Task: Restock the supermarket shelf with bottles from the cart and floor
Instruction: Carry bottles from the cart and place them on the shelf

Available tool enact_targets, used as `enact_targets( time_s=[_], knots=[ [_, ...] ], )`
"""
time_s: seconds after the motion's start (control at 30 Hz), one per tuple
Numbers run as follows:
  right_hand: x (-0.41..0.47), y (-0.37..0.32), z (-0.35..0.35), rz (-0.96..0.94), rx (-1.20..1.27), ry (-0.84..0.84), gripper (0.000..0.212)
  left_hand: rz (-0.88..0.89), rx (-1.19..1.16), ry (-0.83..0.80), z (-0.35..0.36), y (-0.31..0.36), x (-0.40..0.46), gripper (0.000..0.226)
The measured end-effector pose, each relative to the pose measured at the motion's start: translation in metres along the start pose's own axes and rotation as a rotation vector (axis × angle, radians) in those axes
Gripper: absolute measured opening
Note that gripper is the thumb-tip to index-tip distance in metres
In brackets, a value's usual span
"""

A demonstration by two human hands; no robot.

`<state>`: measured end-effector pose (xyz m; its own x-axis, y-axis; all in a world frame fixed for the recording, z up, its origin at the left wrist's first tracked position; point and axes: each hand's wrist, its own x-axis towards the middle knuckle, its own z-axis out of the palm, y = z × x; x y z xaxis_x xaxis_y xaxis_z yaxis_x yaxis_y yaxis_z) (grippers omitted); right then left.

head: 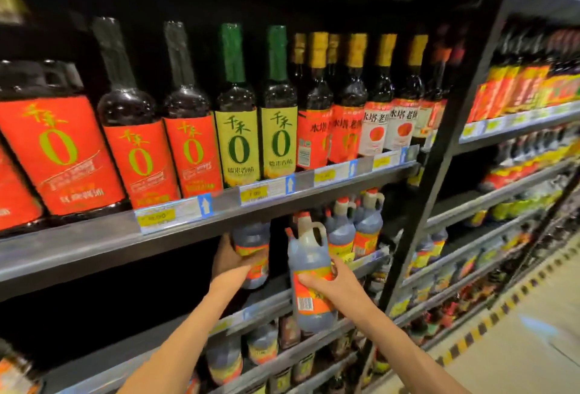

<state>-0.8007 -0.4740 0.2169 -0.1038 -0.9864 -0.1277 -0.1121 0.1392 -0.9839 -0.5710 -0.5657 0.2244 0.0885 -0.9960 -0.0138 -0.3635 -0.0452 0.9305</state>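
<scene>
Both hands grip jugs: my left hand [230, 260] curls round a dark jug [252, 249] going in under the shelf edge, and my right hand [334, 280] clamps a second handled jug [309, 271] near me, in front of the second shelf [266, 305]. Right of them, similar jugs [354, 230] already stand. I judge restocking underway: these two remain unplaced, and dark space shows to the left. Cart and floor stock are out of view.

Dark glossy glass bottles with red paper labels [138, 130]; shrink-foil neck sleeves, green [231, 51] and gold [356, 50]. Translucent plastic jug with moulded handle and glossy orange label [310, 271]. Grey matt metal shelf edge [78, 243], clear plastic price strip [175, 214]. Black matt metal upright [452, 130]. Smooth pale floor [533, 340].
</scene>
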Motion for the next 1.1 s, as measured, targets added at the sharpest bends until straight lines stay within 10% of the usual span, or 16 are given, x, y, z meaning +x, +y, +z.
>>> enact_targets(
  time_s=[1.1],
  knots=[
    [0.089,0.034,0.046,-0.247,-0.439,0.119,0.096,0.026,0.257,0.164,0.025,-0.045,-0.019,0.112]
  ],
)
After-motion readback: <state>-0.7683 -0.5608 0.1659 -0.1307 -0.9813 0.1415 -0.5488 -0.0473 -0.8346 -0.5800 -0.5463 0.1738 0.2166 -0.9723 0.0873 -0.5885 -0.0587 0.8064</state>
